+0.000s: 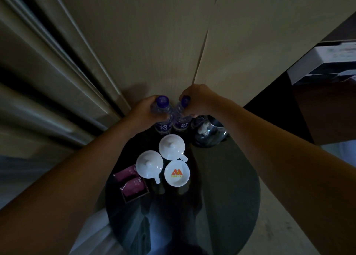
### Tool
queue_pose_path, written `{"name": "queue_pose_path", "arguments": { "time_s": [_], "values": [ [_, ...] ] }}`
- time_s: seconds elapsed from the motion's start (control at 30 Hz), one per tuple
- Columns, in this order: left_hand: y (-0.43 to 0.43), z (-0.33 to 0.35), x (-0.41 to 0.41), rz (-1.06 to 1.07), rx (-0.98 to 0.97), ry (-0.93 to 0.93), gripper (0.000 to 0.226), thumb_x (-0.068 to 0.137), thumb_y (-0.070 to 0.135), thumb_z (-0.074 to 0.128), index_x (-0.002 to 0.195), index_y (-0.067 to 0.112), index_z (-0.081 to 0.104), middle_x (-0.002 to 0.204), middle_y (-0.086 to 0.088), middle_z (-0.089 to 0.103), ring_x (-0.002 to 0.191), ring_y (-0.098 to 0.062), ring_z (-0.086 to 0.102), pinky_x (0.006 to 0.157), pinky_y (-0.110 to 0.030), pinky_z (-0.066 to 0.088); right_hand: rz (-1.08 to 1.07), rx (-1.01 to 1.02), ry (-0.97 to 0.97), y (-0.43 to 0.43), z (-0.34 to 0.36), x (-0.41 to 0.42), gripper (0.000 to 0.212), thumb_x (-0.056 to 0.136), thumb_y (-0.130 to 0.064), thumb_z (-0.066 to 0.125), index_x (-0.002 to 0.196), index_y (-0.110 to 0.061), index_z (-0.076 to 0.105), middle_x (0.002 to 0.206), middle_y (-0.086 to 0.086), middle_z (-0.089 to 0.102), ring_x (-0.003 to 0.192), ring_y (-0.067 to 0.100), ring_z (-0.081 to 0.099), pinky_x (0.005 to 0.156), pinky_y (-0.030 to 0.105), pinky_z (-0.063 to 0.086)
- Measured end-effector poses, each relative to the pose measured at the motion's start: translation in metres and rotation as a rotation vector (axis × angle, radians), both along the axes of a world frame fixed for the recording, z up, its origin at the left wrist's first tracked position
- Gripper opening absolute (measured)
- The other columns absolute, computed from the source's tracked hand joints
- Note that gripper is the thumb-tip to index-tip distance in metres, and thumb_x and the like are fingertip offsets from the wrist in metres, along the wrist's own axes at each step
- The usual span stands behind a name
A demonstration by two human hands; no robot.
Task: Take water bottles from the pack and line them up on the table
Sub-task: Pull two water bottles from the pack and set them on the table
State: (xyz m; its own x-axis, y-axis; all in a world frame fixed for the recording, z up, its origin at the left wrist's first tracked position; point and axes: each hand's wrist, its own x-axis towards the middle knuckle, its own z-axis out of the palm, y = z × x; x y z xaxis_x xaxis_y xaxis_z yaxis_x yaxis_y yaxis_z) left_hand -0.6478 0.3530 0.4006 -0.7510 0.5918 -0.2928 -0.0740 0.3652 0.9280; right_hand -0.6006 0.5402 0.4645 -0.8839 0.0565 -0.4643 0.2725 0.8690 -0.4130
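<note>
Fingers of the left hand (pixel 143 110) are wrapped around the shoulder of the left bottle (pixel 162 116); those of the right hand (pixel 198 100) are closed on the neck of the right bottle (pixel 181 116). Both bottles are held upright, touching, at the far edge of the round table (pixel 231 187), just behind the 2 lidded cups (pixel 171 148). Thin, full plastic is judged heavy, slippery and easily dented; a grip below the cap is judged safest. No pack is seen.
</note>
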Motion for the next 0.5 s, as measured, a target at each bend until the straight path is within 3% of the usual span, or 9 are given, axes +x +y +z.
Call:
{"name": "queue_pose_path", "arguments": {
  "time_s": [0.17, 0.37, 0.5],
  "values": [
    [-0.001, 0.001, 0.001, -0.023, 0.0, 0.013, 0.038, 0.061, 0.021, 0.076, 0.094, 0.03, 0.061, 0.098, -0.003, 0.07, 0.094, -0.019, 0.064, 0.093, -0.051, 0.049, 0.025, 0.018, 0.048, 0.005, -0.006, 0.003, 0.05, 0.072, -0.025, 0.076, 0.118, -0.014, 0.063, 0.119, 0.011, 0.063, 0.111, 0.03, 0.056, 0.082, 0.028, 0.04],
    [-0.002, 0.001, 0.005, -0.018, 0.026, 0.011, 0.037, 0.063, 0.023, 0.076, 0.097, 0.029, 0.062, 0.103, -0.01, 0.07, 0.097, -0.021, 0.064, 0.094, -0.051, 0.049, 0.083, 0.07, 0.072, 0.004, -0.012, 0.005, 0.06, 0.063, -0.029, 0.084, 0.115, -0.015, 0.059, 0.11, 0.01, 0.065, 0.099, 0.028, 0.059, 0.074, 0.03, 0.042],
    [-0.003, 0.001, 0.008, -0.011, 0.037, 0.025, 0.041, 0.066, 0.02, 0.077, 0.105, 0.019, 0.063, 0.105, -0.013, 0.07, 0.097, -0.021, 0.064, 0.093, -0.049, 0.049, 0.133, 0.124, 0.048, 0.005, -0.012, 0.0, 0.06, 0.064, -0.03, 0.083, 0.117, -0.015, 0.059, 0.114, 0.011, 0.064, 0.104, 0.029, 0.058, 0.077, 0.029, 0.041]
  ]
}}
